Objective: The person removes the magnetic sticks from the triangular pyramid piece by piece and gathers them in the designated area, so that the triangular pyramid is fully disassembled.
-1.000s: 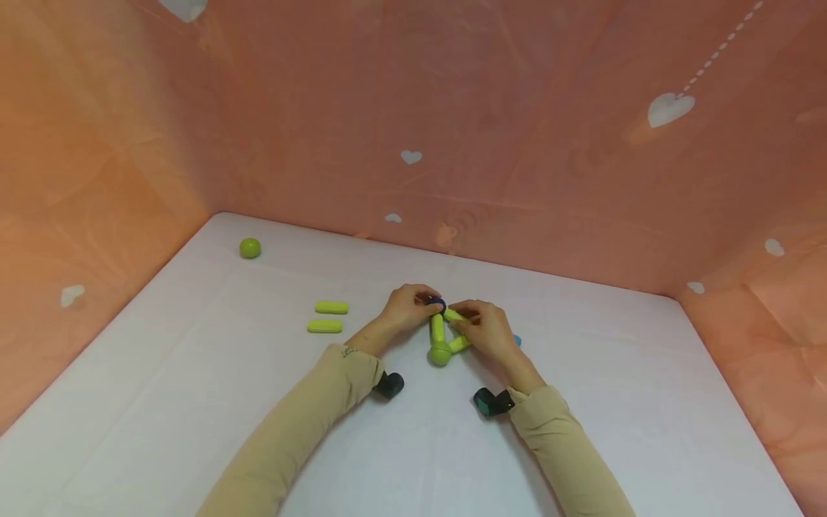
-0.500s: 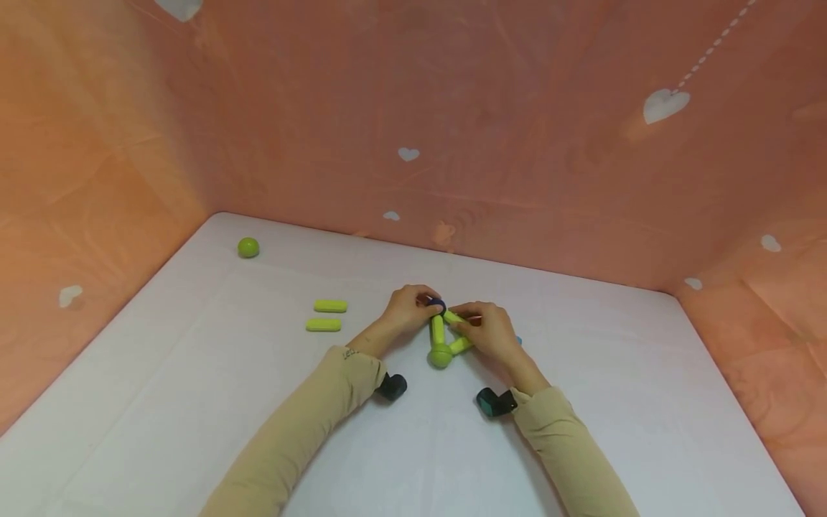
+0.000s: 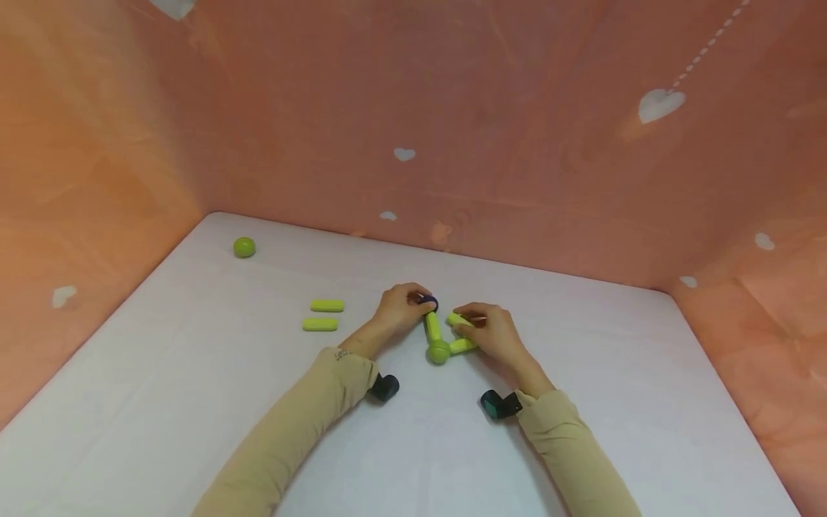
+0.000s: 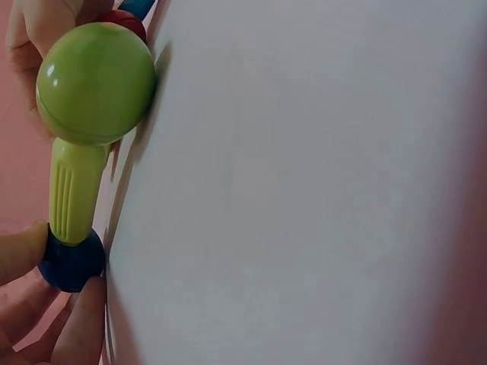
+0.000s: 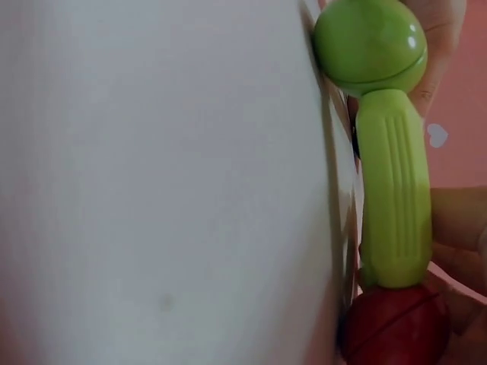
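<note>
In the head view my left hand (image 3: 399, 310) pinches a dark blue ball (image 3: 429, 304) between thumb and fingers. A yellow-green magnetic stick (image 3: 433, 327) joins that ball to a green ball (image 3: 439, 352) nearer me. From the green ball a second stick (image 3: 461, 346) runs right, and the right wrist view shows it ending at a red ball (image 5: 397, 327). My right hand (image 3: 492, 332) holds a third yellow-green stick (image 3: 457, 320), its near end apart from the blue ball. The fingers hide its other end.
Two loose yellow-green sticks (image 3: 326, 306) lie to the left of my left hand. A green ball (image 3: 244, 248) sits at the far left of the white table (image 3: 271, 445). Part of a blue piece (image 4: 137, 7) shows beyond the red ball. Pink cloth stands behind and beside the table.
My left hand and the blue ball have shifted a little left, and the attached stick now leans. The gap between the blue ball and the right hand's stick has widened.
</note>
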Demonstrator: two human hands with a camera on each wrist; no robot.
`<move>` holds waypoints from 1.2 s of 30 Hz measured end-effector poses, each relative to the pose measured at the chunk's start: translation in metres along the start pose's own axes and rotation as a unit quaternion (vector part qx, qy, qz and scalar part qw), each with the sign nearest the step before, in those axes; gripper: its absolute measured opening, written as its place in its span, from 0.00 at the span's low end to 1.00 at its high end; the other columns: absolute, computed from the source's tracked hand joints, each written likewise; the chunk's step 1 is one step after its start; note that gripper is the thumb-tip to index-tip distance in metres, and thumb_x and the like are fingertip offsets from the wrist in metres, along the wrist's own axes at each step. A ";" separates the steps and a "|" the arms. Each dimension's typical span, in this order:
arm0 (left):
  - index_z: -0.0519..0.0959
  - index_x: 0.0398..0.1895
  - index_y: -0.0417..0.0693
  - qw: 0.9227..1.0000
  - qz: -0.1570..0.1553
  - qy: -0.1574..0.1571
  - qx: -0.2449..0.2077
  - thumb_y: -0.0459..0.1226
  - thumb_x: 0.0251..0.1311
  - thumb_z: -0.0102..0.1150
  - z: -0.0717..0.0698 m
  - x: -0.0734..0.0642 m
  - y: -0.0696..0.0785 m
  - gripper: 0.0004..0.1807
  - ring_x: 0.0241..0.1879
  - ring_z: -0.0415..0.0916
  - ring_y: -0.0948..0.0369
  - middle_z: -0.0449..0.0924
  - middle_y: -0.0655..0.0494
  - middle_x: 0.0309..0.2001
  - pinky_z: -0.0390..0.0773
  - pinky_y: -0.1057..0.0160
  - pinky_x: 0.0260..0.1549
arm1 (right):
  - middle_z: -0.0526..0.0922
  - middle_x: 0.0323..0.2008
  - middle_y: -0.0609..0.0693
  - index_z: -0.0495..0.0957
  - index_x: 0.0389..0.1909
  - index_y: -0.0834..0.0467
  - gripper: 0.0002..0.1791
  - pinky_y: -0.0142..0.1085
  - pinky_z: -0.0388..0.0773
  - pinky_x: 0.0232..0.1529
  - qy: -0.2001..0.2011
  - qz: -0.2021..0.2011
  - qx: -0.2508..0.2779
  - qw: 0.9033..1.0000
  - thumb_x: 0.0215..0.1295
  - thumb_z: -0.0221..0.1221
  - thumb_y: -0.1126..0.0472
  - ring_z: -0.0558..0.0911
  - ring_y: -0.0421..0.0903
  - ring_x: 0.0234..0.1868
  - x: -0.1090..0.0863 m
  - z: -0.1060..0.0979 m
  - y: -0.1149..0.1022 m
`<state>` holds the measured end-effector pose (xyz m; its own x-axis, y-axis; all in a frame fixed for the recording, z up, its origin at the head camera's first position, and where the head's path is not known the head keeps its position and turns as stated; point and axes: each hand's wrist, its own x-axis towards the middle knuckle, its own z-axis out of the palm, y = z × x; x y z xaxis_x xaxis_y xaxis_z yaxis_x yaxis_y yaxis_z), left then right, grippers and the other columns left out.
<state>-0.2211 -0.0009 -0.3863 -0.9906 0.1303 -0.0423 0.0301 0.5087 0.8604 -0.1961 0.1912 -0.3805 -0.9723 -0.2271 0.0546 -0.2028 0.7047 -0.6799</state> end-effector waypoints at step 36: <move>0.80 0.46 0.42 1.000 -0.019 -0.016 0.015 0.41 0.60 0.63 -0.005 -0.006 -0.002 0.15 0.47 0.77 0.51 0.82 0.45 0.43 0.75 0.55 0.48 | 0.85 0.29 0.49 0.81 0.46 0.60 0.20 0.35 0.75 0.33 0.001 0.025 -0.038 0.999 0.54 0.69 0.55 0.80 0.42 0.31 -0.012 0.025 -0.038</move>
<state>-0.2161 -0.0074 -0.3854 -0.9863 0.1378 -0.0908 -0.0023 0.5389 0.8424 -0.1739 0.1502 -0.3741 -0.9816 -0.1894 0.0245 -0.1629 0.7635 -0.6249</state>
